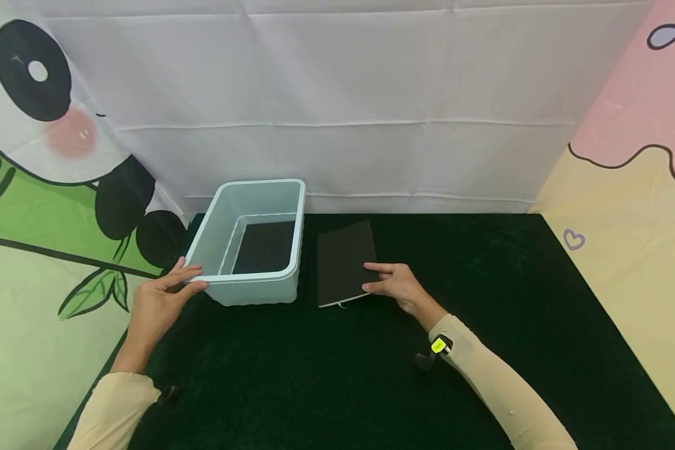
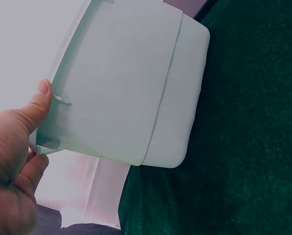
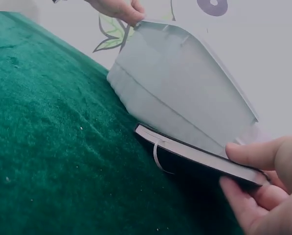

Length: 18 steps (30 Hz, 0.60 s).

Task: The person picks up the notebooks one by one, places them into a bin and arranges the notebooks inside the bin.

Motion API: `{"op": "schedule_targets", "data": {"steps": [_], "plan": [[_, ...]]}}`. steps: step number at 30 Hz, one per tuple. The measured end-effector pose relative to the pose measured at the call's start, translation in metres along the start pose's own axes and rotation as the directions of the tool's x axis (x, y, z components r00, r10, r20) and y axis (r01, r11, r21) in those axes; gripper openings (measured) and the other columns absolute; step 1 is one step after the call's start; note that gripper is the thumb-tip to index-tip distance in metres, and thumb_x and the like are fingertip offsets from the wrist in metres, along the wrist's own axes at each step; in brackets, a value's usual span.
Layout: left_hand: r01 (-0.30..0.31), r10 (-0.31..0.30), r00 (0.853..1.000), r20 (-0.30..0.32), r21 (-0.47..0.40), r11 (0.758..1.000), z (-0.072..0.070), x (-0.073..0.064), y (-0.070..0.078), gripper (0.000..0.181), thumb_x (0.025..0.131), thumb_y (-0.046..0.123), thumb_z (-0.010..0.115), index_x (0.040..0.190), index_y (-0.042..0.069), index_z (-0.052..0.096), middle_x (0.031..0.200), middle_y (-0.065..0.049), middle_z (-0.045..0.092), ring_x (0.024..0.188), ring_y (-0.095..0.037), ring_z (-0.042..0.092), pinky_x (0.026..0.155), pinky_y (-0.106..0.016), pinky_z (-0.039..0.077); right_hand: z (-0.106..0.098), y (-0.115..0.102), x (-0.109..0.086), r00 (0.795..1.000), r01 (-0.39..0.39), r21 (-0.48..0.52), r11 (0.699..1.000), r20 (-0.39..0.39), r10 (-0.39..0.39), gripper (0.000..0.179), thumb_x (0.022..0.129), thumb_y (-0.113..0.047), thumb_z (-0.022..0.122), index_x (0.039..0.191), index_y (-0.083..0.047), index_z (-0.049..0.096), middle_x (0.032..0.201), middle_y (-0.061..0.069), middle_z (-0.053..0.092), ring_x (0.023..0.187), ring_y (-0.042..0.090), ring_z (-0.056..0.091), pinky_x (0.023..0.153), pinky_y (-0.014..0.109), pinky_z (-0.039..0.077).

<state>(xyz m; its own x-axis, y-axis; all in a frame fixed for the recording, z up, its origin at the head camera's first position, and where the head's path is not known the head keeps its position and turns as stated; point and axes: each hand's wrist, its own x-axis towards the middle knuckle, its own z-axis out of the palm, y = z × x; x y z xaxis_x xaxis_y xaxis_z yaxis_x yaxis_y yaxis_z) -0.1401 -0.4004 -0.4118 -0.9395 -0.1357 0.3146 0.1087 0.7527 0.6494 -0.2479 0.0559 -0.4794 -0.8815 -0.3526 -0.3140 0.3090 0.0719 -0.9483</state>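
Observation:
A light blue-green plastic bin [image 1: 253, 290] stands on the dark green cloth. At its near left corner my left hand [image 1: 159, 309] holds the rim, thumb and fingers on either side of it in the left wrist view. To the right of the bin is a black notebook [image 1: 345, 259] with white page edges and a ribbon bookmark [image 3: 157, 157]. My right hand [image 1: 400, 289] pinches the notebook's right edge. In the right wrist view that edge is raised off the cloth. Inside the bin lies a flat black rectangular item [image 1: 265, 248]; its kind cannot be told.
Dark green cloth [image 1: 326, 375] covers the table. A white fabric backdrop [image 1: 349, 94] hangs right behind the table's far edge. Printed cartoon sheets [image 1: 50, 200] line the left side, with another pink and yellow sheet [image 1: 635, 219] on the right.

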Motion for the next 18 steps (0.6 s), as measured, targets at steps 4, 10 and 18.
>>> {"op": "schedule_targets", "data": {"steps": [4,10,18], "plan": [[-0.005,0.005,1.0,-0.009,0.014,1.0,0.0,0.0,0.001,0.038,0.093,0.034,0.076,0.123,0.011,0.076,0.133,-0.01,0.068,0.14,-0.002,0.044,0.109,-0.038,0.046,-0.003,0.002,-0.001,1.0,-0.003,0.065,0.998,-0.009,0.004,0.057,0.089,0.001,0.076,0.142,-0.013,0.061,0.166,0.016,0.029,0.128,0.028,0.059,0.095,0.033,0.057],[0.0,0.0,1.0,-0.004,0.01,1.0,0.0,0.001,0.003,0.038,0.092,0.033,0.077,0.122,0.01,0.076,0.131,-0.01,0.068,0.141,-0.009,0.046,0.105,-0.02,0.045,-0.008,0.003,-0.007,1.0,-0.017,0.2,0.98,0.016,0.014,0.059,0.092,0.002,0.071,0.147,-0.014,0.056,0.164,0.013,0.033,0.123,0.023,0.063,0.096,0.03,0.056],[0.015,-0.015,1.0,0.012,0.003,1.0,-0.001,0.001,0.001,0.041,0.093,0.036,0.075,0.125,0.01,0.075,0.135,-0.007,0.067,0.141,-0.002,0.042,0.109,-0.055,0.043,-0.012,-0.001,-0.017,0.999,0.02,0.306,0.952,0.024,-0.029,0.062,0.093,0.005,0.07,0.15,-0.01,0.051,0.166,0.011,0.031,0.106,0.013,0.068,0.09,0.025,0.057]]}}
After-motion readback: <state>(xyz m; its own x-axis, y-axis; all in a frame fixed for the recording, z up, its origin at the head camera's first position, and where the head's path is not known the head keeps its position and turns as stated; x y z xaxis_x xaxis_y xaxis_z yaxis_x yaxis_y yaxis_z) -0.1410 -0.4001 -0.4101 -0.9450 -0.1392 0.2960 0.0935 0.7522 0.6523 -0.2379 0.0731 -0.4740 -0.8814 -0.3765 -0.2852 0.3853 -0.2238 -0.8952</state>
